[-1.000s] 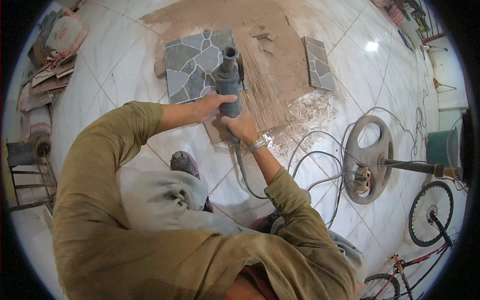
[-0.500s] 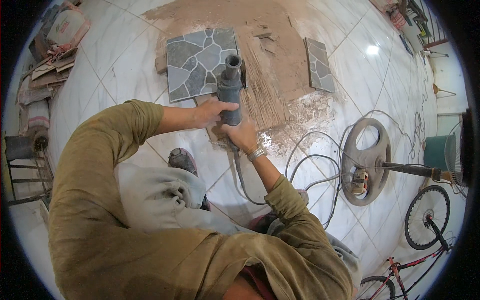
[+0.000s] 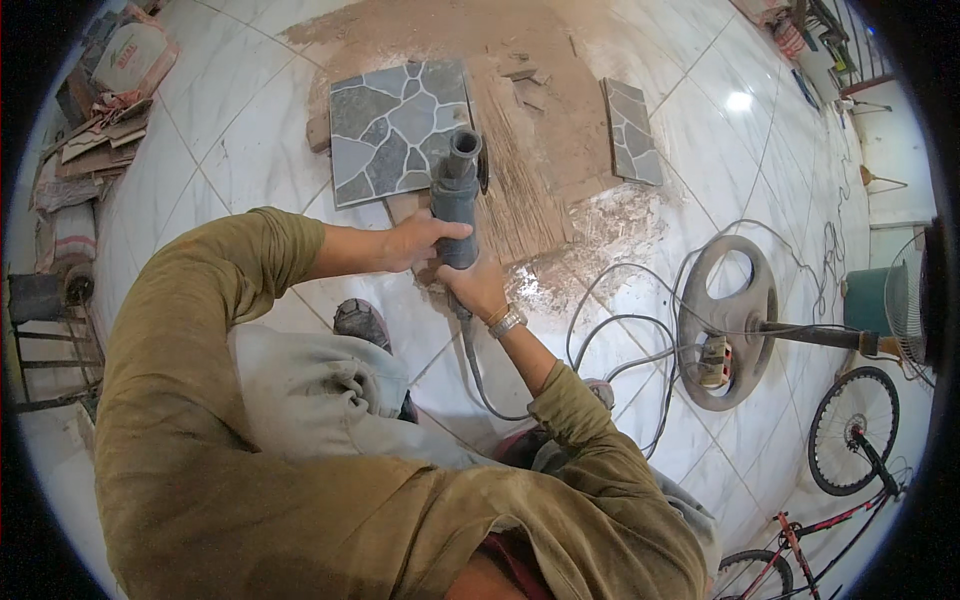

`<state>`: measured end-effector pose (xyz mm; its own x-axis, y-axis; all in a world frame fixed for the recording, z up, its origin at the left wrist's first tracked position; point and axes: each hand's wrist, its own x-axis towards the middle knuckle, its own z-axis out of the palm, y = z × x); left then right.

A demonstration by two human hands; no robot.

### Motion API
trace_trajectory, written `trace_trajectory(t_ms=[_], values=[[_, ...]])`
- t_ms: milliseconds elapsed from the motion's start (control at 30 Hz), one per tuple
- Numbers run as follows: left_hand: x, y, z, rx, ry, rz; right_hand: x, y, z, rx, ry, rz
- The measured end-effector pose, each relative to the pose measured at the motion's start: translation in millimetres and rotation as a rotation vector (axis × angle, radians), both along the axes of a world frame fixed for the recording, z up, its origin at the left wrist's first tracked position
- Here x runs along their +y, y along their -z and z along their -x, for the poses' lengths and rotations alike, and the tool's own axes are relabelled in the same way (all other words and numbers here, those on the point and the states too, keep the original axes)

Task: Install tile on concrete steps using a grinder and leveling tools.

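Note:
Both of my hands are closed round a dark grey angle grinder with a round tube opening at its far end. My left hand grips the body from the left, its thumb laid across the top. Behind it, my right hand, with a watch on the wrist, wraps the rear end, where a cord leaves. The grinder's thin disc shows edge-on along its right side, by the right edge of a grey stone-patterned tile. That tile lies partly on a worn wooden board. Whether the disc touches the tile I cannot tell.
Brown dust covers the floor beyond. A narrow cut tile strip lies to the right. Looped cords run to a power socket on a fan's oval base. A bicycle lies at the lower right, sacks upper left.
The grinder and both hands have drawn back a little toward me along the tile's right edge. The grip is unchanged, and the whole view has shifted slightly.

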<state>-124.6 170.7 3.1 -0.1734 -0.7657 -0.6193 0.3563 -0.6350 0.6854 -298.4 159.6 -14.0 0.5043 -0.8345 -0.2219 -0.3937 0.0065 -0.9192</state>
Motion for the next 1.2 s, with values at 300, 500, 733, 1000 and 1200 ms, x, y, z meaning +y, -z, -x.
trace_trajectory(t_ms=[300,500,733,1000,1200], values=[[-26.8,-9.4,-20.5,0.126,0.042,0.131,-16.5,-18.9,-2.7,-0.031,0.153,0.223],[-76.4,-55.7,-26.0,-0.04,0.152,0.217,-94.1,-39.0,11.1,-0.075,-0.033,0.005],[-76.7,-43.5,-82.9,-0.341,0.059,0.16,-195.0,-28.2,40.6,0.399,0.28,0.307],[-50.2,-2.4,-164.8,-0.394,-0.135,0.114,-259.1,1.0,97.2,0.786,0.383,0.425],[-65.5,-0.7,-163.7,-0.635,-0.095,0.149,-258.7,20.8,91.6,0.738,0.245,0.472]])
